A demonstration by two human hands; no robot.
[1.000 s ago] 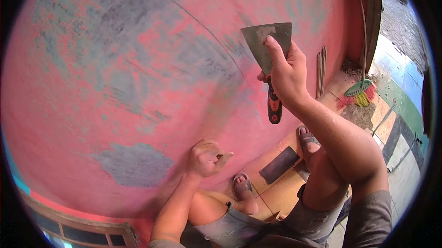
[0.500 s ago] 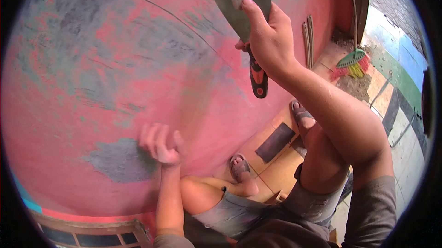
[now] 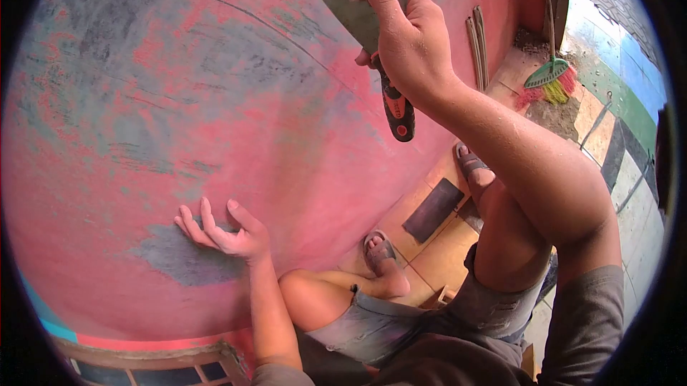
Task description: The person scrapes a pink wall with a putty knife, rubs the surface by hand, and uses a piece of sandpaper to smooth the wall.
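My right hand [image 3: 415, 42] holds a wide scraper, its thumb on the flat metal blade [image 3: 358, 6] and the black and orange handle [image 3: 397, 108] hanging below the palm. A pale smear shows on the blade near the thumb. Lower down and to the left, my left hand [image 3: 225, 232] has its fingers apart with nothing in them, in front of a grey patch [image 3: 182, 257] on the pink wall [image 3: 236, 135]. Whether its fingertips touch the wall I cannot tell.
A curved crack runs across the upper wall. At the right are a green broom head [image 3: 549, 74] with coloured bristles, thin sticks [image 3: 478, 49] leaning on the wall, and a dark rectangle [image 3: 434, 210] on the tiled floor. A window frame [image 3: 154, 361] shows at the lower left.
My left hand has moved slightly left, and its curled fingers have spread. My right hand has risen a little to the upper left with the scraper.
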